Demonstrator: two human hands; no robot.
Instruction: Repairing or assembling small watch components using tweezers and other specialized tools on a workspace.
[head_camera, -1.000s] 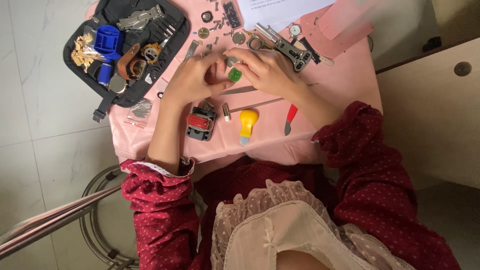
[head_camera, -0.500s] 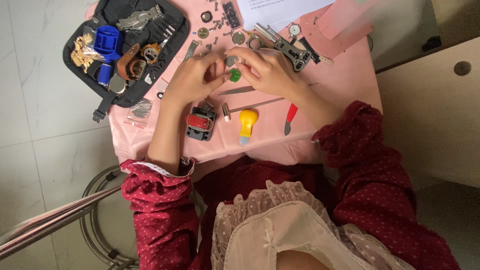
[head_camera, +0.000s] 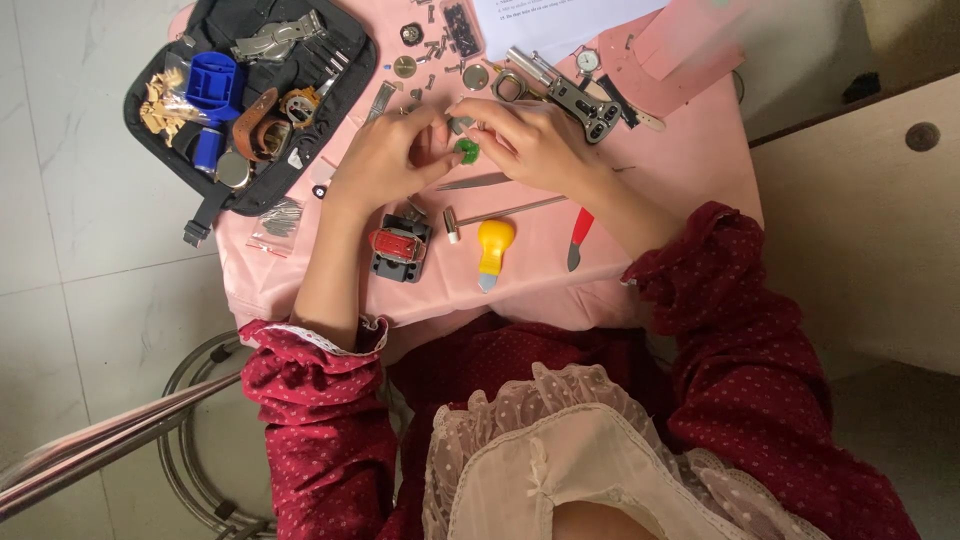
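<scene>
Both hands meet over the middle of the pink-covered counter (head_camera: 690, 170), working a small green piece (head_camera: 466, 150) held between them. Left hand (head_camera: 385, 160): fingers curled inward, tips pinched toward the green piece from its left side. Right hand (head_camera: 530, 140): fingers bent and closed around the same piece from the right, tips touching or nearly touching it; how much of it each hand actually grips cannot be told, since the fingers hide most of it. Judged step: close fingertip handling of the piece, mid-way, not set down. The next move would seem to call for a steady pinch and small, careful finger turns, as the piece is tiny and loose parts lie all around. Relative to the green piece: tweezers (head_camera: 470, 182) just below it, a yellow-handled tool (head_camera: 494, 245) further below, a red and black holder block (head_camera: 400, 245) below-left, a red-handled blade (head_camera: 580, 228) below-right, the black tool case (head_camera: 345, 75) well to the upper left.
</scene>
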